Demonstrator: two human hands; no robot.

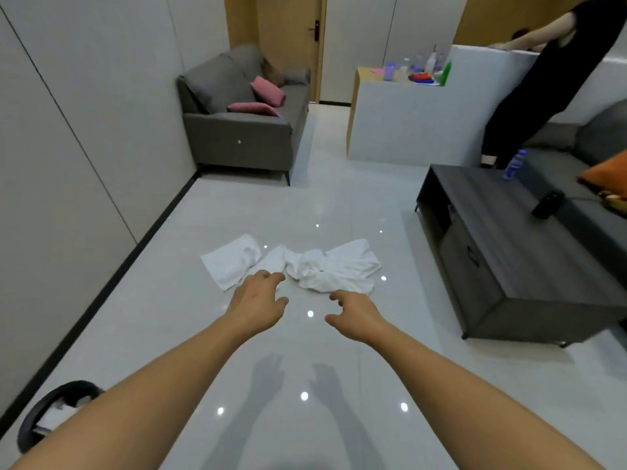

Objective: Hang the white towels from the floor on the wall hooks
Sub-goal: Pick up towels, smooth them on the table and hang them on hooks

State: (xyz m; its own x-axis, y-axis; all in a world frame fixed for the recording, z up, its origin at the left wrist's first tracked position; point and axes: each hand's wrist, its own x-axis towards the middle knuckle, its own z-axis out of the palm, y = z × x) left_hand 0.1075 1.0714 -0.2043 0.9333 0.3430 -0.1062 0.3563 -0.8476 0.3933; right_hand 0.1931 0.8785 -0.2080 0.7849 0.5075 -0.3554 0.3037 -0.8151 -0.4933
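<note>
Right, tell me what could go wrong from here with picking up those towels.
The white towels lie overlapped and crumpled on the floor, so one grab may lift several tangled together, or leave a trailing end to step on.
The glossy tiles look smooth, so reaching forward with both hands, left and right, out could mean a slip.
No wall hooks are in view; carrying the towels past the low cabinet risks a bump.

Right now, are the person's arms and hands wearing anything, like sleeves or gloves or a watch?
No. Both arms are bare as far as the picture shows, with no sleeves in view. The left hand and the right hand have no gloves, and no watch, bracelet or ring shows on either.
</note>
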